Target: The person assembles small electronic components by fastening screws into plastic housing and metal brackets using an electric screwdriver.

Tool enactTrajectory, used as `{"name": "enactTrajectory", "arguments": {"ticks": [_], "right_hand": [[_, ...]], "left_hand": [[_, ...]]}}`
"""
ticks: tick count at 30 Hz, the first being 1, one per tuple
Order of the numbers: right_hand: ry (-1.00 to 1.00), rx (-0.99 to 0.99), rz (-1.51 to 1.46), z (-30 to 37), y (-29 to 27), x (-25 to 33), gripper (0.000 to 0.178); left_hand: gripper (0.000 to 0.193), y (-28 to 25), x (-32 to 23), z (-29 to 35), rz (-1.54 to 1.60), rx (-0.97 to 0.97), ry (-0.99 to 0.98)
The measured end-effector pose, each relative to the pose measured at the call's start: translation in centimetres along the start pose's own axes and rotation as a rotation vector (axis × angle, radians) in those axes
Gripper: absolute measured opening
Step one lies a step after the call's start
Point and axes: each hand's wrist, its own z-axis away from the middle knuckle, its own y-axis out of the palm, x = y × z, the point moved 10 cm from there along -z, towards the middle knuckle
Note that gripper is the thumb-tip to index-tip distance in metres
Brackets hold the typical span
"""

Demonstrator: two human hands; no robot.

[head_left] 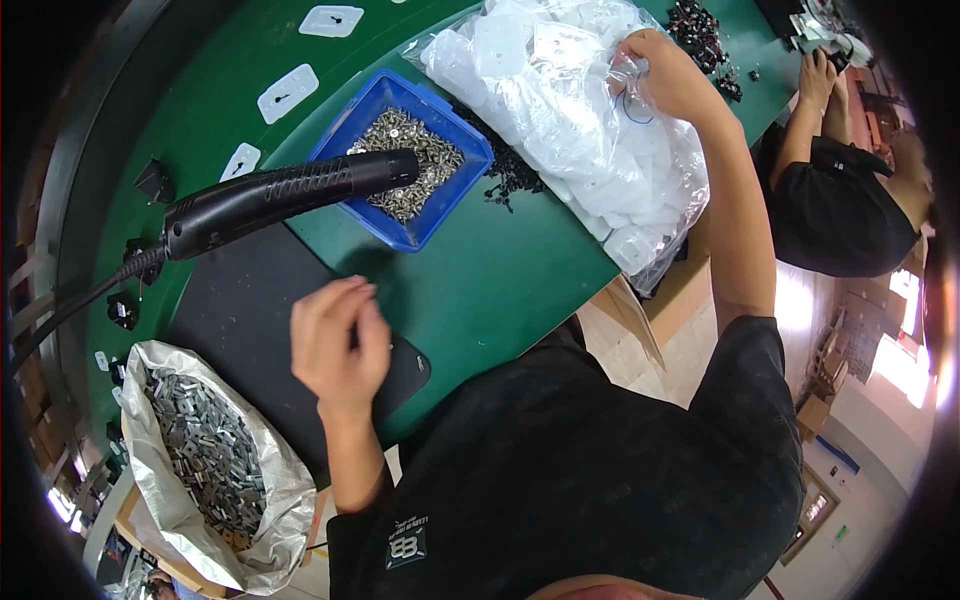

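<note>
While the left hand (345,345) hangs over the dark mat (270,300), the right hand (650,75) reaches into the clear bag (690,195) in the head view. The bag lies at the far right of the green bench (480,290), part of it over the near edge, and is full of white plates (565,105). The right fingers are bent down among plates and film; I cannot tell whether they pinch a plate. A thin dark wire (630,108) shows just beside them. The left fingers are loosely curled and close together, the thumb near their tips, with nothing visible in them; blur hides whether the tips meet.

The plates should be light and fairly stiff, probably moulded plastic, smooth enough to slide over one another and to cling to the film. Thin ones might crack or scratch if bent hard. A pinch on opposite edges, thumb against fingertips, looks the surest hold, since flat faces offer little grip.

They look flat, milky white and slightly see-through, roughly rectangular with rounded corners, and lie jumbled at all angles. Similar white pieces (302,82) lie spaced out at the upper left, each bearing a small dark part (283,101).
</note>
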Motion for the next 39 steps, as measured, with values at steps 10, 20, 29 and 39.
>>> {"name": "enactTrajectory", "arguments": {"ticks": [10,20,29,39], "right_hand": [[0.004,0.055,0.114,0.5,0.0,2.1,0.042],[0.042,-0.045,0.062,1.6,-0.4,1.7,0.032],[-0.016,-0.123,-0.118,-0.3,-1.5,-1.2,0.032],[-0.74,-0.357,-0.549,13.3,-5.9,24.2,0.027]], "left_hand": [[0.018,6.1,-0.2,-1.9,-0.21,0.284,-0.023],[0.014,2.9,0.1,0.0,-0.211,0.225,-0.011],[0.029,1.0,0.3,2.6,-0.167,0.148,-0.201],[0.065,8.4,-3.5,7.0,1.241,0.244,-0.683]]}}
